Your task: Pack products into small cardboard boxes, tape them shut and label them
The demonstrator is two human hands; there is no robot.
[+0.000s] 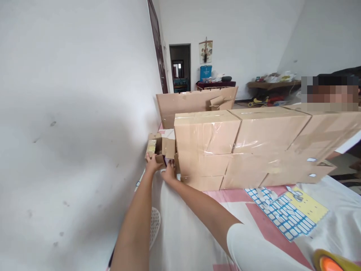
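Observation:
A small cardboard box (169,146) with raised flaps stands by the wall, at the left end of a large taped cardboard structure (207,137). My left hand (152,164) grips its left front edge, thumb against a flap. Close beside it, my right hand (169,173) has its fingers curled at the box's right front side, where a dark patch shows. What those fingertips press on is partly hidden. Yellowish tape (151,146) shines on the box's left flap.
Behind stands a flat cardboard panel (194,99). A white perforated item (154,226) lies beneath my left forearm. A tape roll (328,261) sits at the lower right on the patterned sheet (282,214). Another person (351,145) is at the structure's far right.

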